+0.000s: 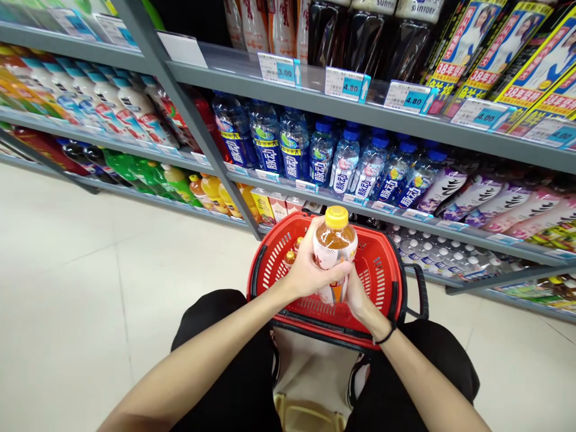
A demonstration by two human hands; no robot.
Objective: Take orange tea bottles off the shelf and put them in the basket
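A bottle of amber drink (335, 240) with a yellow cap and a pale label is held upright over the red shopping basket (265, 249). My left hand (310, 264) is wrapped round the bottle from the left, its thumb lying across the front. On the lower right side, my right hand (356, 293) closes on the same bottle, with its fingers partly hidden behind it. Inside the basket, at the left, small bottles with orange caps (290, 258) show beside my left hand. The rest of what lies under the held bottle is hidden.
A shelf (315, 96) full of drinks runs across the back, with blue-capped bottles (346, 159) on its middle level and clear water bottles (432, 252) lower right. The basket's black handle (422, 291) sticks out right. A yellowish stool (310, 417) stands below, between my legs.
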